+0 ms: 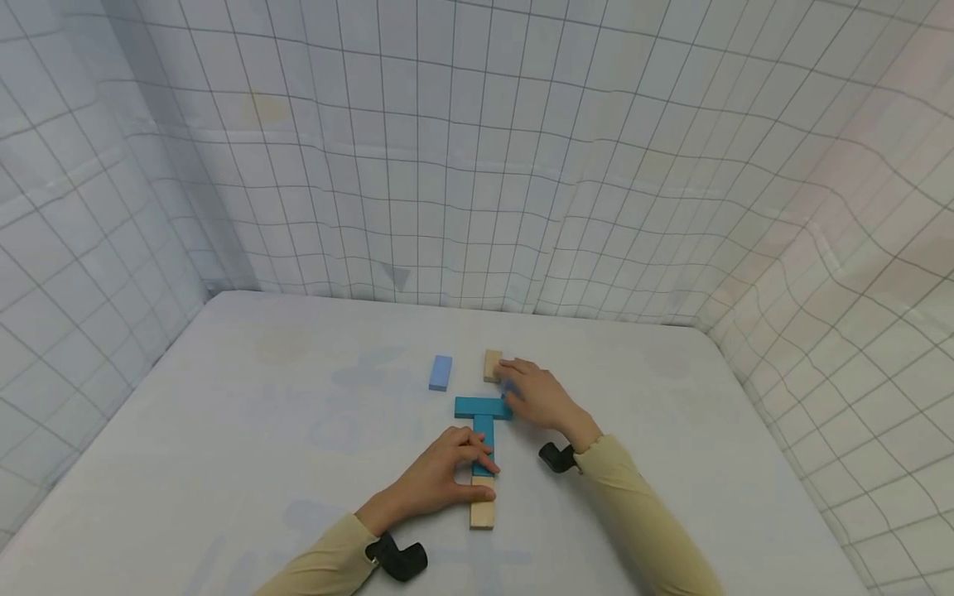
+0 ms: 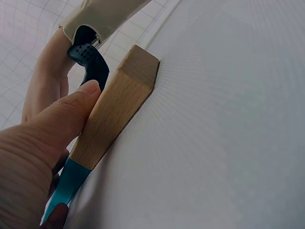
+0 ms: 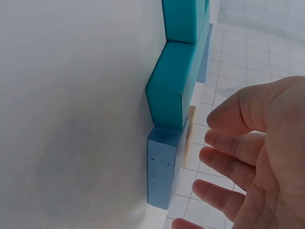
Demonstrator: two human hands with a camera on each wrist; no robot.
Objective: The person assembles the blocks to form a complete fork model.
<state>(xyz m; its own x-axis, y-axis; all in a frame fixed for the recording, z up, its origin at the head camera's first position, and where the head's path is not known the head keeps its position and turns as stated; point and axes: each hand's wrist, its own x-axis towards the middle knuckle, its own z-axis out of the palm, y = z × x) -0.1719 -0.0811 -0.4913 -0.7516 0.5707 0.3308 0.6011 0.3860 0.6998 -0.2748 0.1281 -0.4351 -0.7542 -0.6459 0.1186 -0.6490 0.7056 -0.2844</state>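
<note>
A teal block [image 1: 469,407] lies crosswise, with a second teal block [image 1: 484,425] running toward me from its middle. A wooden block [image 1: 482,516] continues that line at the near end. My left hand [image 1: 440,473] lies over the joint: its thumb rests on the wooden block and its extended fingers reach across the teal one. At the right end of the crosswise teal block stands a blue block [image 3: 162,167], touching it in the right wrist view. My right hand [image 1: 540,397] hovers beside and above this blue block, fingers loosely bent and holding nothing.
Beyond the crosswise block lie a light blue block [image 1: 440,373] and another wooden block [image 1: 492,361], the latter close to my right fingertips. The white table [image 1: 298,389] is enclosed by gridded white curtains [image 1: 447,165] at the back and sides.
</note>
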